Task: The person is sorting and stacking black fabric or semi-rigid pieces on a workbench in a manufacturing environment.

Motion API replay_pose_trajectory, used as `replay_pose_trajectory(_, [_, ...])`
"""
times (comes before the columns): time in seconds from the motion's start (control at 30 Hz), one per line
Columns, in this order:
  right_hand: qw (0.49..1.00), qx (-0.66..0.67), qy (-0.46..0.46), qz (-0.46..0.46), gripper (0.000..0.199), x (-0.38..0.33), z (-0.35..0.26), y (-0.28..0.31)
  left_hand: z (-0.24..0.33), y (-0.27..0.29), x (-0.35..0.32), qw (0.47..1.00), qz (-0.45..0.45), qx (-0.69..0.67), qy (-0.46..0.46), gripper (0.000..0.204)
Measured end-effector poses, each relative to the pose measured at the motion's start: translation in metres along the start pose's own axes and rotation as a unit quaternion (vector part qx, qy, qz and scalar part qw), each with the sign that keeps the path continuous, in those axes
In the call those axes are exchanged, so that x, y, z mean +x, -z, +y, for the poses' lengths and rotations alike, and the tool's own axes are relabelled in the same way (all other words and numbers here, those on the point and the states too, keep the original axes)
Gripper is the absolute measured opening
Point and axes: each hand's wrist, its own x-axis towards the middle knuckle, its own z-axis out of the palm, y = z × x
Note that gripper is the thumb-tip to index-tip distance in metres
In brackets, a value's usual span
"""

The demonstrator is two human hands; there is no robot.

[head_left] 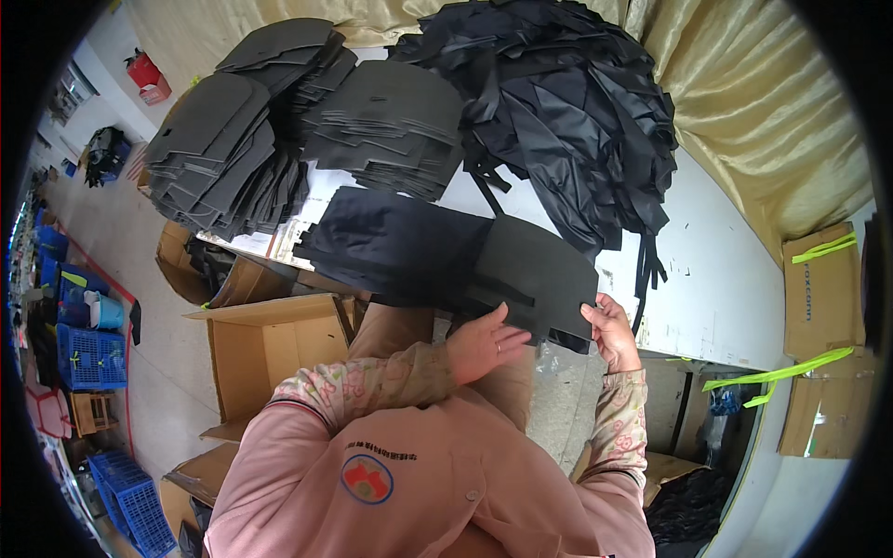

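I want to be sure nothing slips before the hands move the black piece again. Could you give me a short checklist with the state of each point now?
1. Left hand on the dark grey stiff panel: ok, fingers lie on its near edge.
2. Right hand grips the panel's right corner: ok, thumb and fingers pinch it.
3. Panel supported by the white table: not ok, its near part overhangs the edge.
4. Folded black fabric stack apart from the panel: not ok, they overlap.
5. Loose straps from the black fabric heap free of the panel: cannot tell.
6. Open cardboard box below: ok, open beside the table.
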Motion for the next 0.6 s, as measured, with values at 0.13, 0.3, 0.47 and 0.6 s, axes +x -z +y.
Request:
replay_pose_trajectory(0.13, [0.999,-0.028,0.007,0.026,0.030,-0.008,-0.004,-0.018,-0.005,-0.001,0.015,0.995,0.005,-0.026,-0.098,0.045])
replay_pose_trajectory(0.3, [0.987,-0.138,0.051,0.058,0.029,-0.011,0.006,-0.021,-0.006,0.007,0.027,0.990,0.106,0.003,-0.094,0.031])
replay_pose_trajectory(0.47, [0.983,-0.143,0.095,0.070,0.029,-0.013,0.007,-0.034,-0.008,0.015,0.029,0.989,0.106,-0.002,-0.102,0.032])
replay_pose_trajectory(0.6, [0.970,-0.200,0.119,0.073,0.031,-0.008,0.016,-0.030,-0.011,0.021,0.030,0.990,0.083,-0.012,-0.113,0.032])
